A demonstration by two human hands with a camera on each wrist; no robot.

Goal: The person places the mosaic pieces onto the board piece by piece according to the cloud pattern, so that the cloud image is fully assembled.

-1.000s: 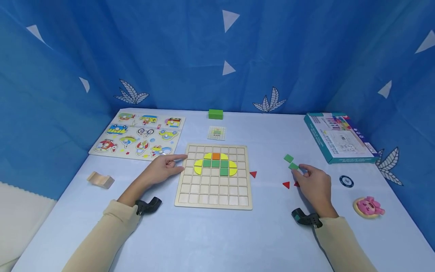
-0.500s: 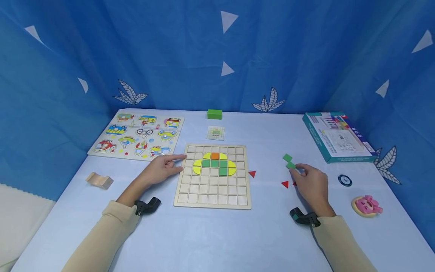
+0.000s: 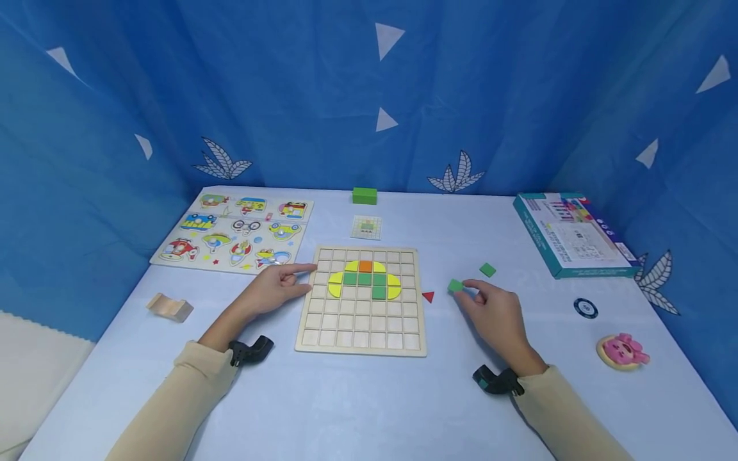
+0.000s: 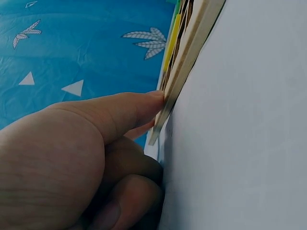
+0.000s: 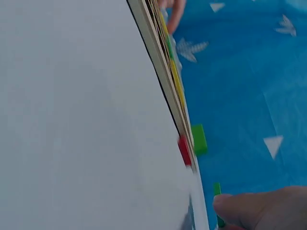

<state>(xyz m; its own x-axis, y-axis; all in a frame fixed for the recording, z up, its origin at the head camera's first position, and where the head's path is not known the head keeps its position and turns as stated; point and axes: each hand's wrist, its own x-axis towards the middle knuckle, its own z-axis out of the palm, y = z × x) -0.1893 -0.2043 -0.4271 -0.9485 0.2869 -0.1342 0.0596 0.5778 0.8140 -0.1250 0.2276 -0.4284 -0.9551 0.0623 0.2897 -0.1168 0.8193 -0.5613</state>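
- Far left of the head view, a wooden block (image 3: 169,307) lies near the table (image 3: 357,403) edge, with a vehicle puzzle (image 3: 233,232) above it in the upper left; both are well apart from the work and need no attention.
- The left hand (image 3: 275,288) rests left of centre with its forefinger straight, its tip touching the left rim of the grid board (image 3: 363,333). Its grip holds nothing; the other fingers curl under, as the left wrist view shows. A steady press there seems wise, so the board does not slide when a piece goes in.
- In the board's upper middle sits a part-made figure of yellow, orange and green pieces (image 3: 364,278). A small pattern card (image 3: 367,226) lies above it and is worth a glance to choose the right cell.
- A red triangle (image 3: 428,296) lies just beside the board's right rim, between board and right hand.
- The right hand (image 3: 491,310), right of centre, pinches a green square tile (image 3: 455,285) at its fingertips, near the table. I judge that the tile should be lowered flat and square to the grid lines, clearing the triangle and the pieces already seated.
- A second green tile (image 3: 487,269) lies loose to the upper right.
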